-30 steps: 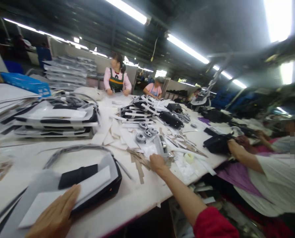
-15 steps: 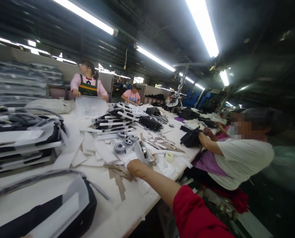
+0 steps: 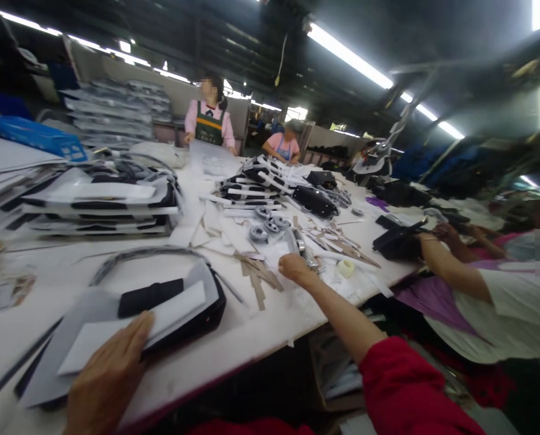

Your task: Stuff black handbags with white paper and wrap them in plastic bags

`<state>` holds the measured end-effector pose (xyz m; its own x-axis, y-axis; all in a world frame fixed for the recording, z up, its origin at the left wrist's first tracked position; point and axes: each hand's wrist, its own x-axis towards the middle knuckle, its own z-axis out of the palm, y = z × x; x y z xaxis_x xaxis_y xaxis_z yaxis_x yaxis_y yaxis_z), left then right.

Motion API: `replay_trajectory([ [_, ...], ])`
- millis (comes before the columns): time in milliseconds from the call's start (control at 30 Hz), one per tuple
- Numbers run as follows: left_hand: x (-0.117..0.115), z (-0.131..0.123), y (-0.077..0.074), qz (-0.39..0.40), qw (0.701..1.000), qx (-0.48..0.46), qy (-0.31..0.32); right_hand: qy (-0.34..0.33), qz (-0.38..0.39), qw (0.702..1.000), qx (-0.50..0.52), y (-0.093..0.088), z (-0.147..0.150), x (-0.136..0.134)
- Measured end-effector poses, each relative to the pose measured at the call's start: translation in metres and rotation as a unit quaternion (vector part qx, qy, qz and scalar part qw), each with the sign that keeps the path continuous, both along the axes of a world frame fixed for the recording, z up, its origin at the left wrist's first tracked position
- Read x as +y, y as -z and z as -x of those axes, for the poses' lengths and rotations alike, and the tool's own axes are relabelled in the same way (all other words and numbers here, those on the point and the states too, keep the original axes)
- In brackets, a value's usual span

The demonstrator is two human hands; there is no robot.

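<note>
A black handbag (image 3: 215,305) lies on the table in front of me, its strap wrapped in clear film. Grey film and a folded white strip (image 3: 174,314) lie over the bag beside a black piece. My left hand (image 3: 110,362) rests on the strip and the bag's near edge, fingers stretched out, thumb hidden. Reaching across the table, my right hand (image 3: 294,269) is closed right beside a tape dispenser (image 3: 302,244). What its fingers hold is hidden. Grey tape rolls (image 3: 270,225) lie behind it.
Several wrapped bags are stacked at the left (image 3: 101,208), and more bags lie heaped farther back (image 3: 260,181). Brown card strips (image 3: 256,284) and a yellowish tape roll (image 3: 346,267) lie near my right hand. A co-worker's arm (image 3: 455,272) handles a black bag on the right.
The view has swung left and down, so the handbag and my left hand on it now show. My right hand stays closed by the tape dispenser.
</note>
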<state>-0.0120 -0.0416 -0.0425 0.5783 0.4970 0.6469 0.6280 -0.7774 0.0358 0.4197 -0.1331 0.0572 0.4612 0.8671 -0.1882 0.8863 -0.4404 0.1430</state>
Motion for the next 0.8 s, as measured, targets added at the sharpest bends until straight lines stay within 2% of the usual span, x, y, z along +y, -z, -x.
replay_trajectory([
  [100, -0.005, -0.006, -0.012, -0.074, 0.996, 0.035, -0.029, 0.022, -0.039, 0.999, 0.007, -0.007, -0.008, -0.003],
  [167, -0.006, -0.01, -0.017, -0.09, 0.994, 0.039, -0.04, 0.036, -0.063, 0.997, 0.013, -0.013, -0.009, -0.006],
  [300, -0.009, -0.01, -0.02, -0.078, 0.995, 0.046, -0.036, 0.049, -0.11, 0.992, 0.036, -0.019, -0.005, -0.009],
  [467, -0.01, -0.009, -0.017, -0.052, 0.996, 0.04, -0.053, 0.034, -0.19, 0.976, 0.106, -0.023, -0.011, -0.003],
  [667, -0.012, -0.011, -0.017, -0.027, 0.997, 0.032, -0.06, 0.037, -0.303, 0.914, 0.266, -0.037, -0.023, 0.003],
  [800, -0.01, -0.01, -0.02, -0.004, 0.997, 0.021, -0.069, -0.001, -0.309, 0.857, 0.412, -0.036, 0.008, 0.001],
])
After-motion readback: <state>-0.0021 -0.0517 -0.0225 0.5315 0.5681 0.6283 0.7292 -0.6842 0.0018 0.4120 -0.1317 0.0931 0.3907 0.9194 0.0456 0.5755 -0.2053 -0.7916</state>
